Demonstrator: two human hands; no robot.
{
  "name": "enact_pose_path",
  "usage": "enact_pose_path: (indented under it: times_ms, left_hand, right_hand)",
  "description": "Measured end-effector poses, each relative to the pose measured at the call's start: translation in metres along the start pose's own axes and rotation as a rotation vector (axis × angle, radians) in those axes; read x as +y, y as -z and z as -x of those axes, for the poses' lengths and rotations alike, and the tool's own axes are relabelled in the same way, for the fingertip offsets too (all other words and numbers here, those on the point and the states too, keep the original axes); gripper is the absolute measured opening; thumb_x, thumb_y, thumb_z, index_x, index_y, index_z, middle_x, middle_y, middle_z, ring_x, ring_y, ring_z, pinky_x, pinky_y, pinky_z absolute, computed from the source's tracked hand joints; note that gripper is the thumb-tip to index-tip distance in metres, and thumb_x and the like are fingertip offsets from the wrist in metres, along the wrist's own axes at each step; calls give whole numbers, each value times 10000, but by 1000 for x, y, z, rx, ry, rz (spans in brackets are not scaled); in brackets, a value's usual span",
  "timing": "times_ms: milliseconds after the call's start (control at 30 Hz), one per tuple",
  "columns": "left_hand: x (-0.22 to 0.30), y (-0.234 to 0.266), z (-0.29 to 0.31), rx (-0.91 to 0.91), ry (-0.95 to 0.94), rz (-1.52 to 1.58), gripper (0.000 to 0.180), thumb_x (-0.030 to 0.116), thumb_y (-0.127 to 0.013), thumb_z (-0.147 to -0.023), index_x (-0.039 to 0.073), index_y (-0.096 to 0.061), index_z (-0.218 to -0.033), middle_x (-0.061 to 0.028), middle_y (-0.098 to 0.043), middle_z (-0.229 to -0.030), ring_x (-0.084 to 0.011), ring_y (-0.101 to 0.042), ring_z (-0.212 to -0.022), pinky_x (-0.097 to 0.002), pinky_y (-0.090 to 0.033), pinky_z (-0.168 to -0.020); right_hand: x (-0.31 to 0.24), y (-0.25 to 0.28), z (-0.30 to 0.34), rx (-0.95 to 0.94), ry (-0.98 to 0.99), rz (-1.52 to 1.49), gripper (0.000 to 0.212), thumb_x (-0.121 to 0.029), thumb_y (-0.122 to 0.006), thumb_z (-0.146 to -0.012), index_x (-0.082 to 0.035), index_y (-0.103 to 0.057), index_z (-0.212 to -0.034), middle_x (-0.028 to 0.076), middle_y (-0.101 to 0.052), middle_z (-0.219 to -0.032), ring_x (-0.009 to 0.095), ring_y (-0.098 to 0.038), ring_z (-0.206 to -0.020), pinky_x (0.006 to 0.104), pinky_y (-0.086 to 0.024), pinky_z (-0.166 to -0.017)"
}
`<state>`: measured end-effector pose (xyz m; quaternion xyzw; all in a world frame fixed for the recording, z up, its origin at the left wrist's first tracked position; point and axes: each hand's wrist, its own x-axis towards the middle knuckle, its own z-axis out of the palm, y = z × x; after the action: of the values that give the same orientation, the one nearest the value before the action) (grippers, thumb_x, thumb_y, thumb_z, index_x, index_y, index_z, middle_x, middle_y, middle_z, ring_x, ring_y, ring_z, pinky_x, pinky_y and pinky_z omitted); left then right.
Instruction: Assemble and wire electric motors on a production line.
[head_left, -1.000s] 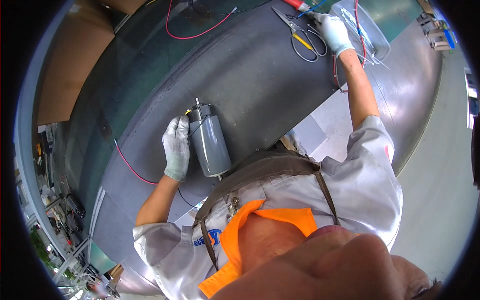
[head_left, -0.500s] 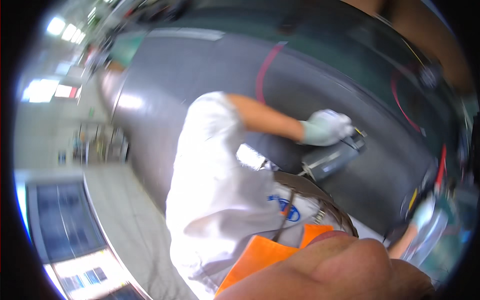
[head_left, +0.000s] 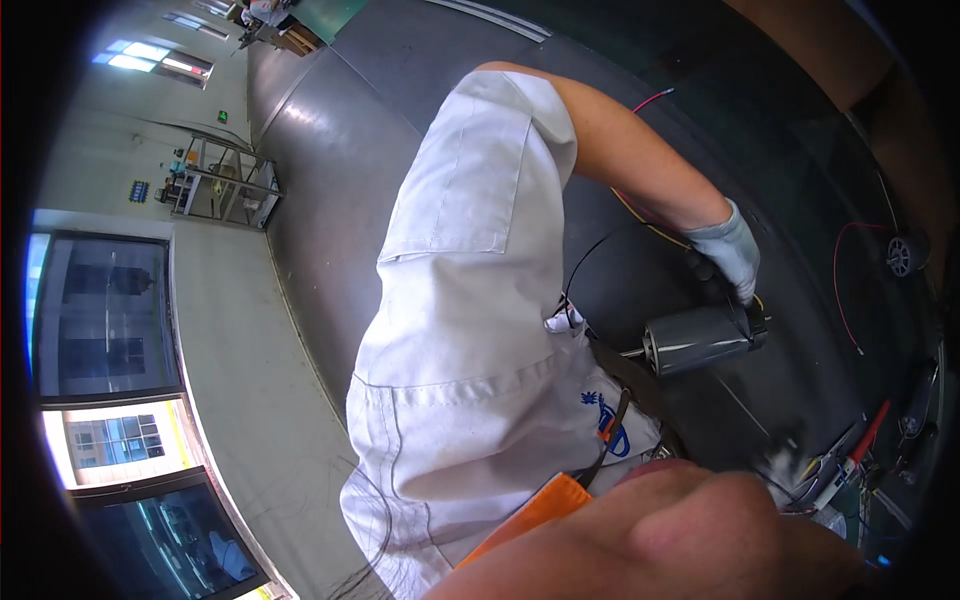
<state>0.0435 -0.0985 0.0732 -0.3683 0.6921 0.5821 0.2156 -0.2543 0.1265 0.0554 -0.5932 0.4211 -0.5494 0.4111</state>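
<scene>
A grey cylindrical motor (head_left: 700,338) lies on its side on the dark work surface, its thin shaft pointing left. My left hand (head_left: 732,250), in a white glove, reaches down over its right end. The fingers are bent together and grip that end, where yellow and black wires (head_left: 650,228) come in; the fingertips are partly hidden. At the lower right, a small, smeared pale patch beside the tools appears to be my right hand (head_left: 785,465). Its fingers cannot be made out.
A red-handled tool (head_left: 868,432) lies among other tools and wires at the lower right. A loose red wire (head_left: 838,290) and a round motor part (head_left: 905,257) are farther right. A metal rack (head_left: 230,180) stands by the wall at far left.
The view has turned and sharpened. My left hand remains at the motor's right end, now pointing more downward. My right hand, gloved and plainer before, is now a blur near the tools.
</scene>
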Motion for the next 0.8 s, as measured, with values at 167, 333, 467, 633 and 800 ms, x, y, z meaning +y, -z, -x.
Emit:
enact_pose_path:
  times_ms: [167,333,467,633,800]
  left_hand:
    - [-2,-3,23,-8,30,150,407,512,-555,-943,137,-697,-868,2,-621,-724,-121,-540,-562,-303,-440,-483]
    - [-2,-29,43,136,-8,321,449,521,-495,-974,113,-678,-935,-24,-639,-777,-128,-543,-567,-297,-452,-506]
    - [-21,-43,27,312,-210,423,389,399,-458,-1007,74,-669,-974,-30,-602,-754,-120,-563,-632,-300,-473,-574]
    - [-34,-56,8,618,-414,446,328,202,-572,-990,-85,-641,-1133,-56,-691,-1006,-82,-618,-924,-251,-513,-825]
    - [4,-73,-9,666,-302,750,193,134,-669,-946,-26,-690,-1052,3,-664,-778,-28,-527,-594,-214,-437,-518]
  right_hand:
    - [18,-128,-27,189,-516,-485,261,-104,-615,-958,66,-622,-1156,156,-672,-1122,218,-688,-998,278,-575,-751]
    - [42,-135,-21,327,-227,95,200,21,-625,-937,78,-638,-1127,163,-674,-1146,215,-685,-969,289,-568,-795]
    - [21,-142,-34,295,-78,536,190,-66,-697,-899,-8,-704,-1079,140,-709,-1061,232,-689,-950,328,-536,-843]
    - [25,-137,-46,345,-235,177,214,-53,-671,-908,10,-683,-1111,96,-712,-1039,155,-671,-895,275,-522,-817]
    - [14,-112,-74,429,-508,-410,232,20,-622,-918,55,-634,-1147,80,-703,-981,96,-653,-828,208,-514,-722]
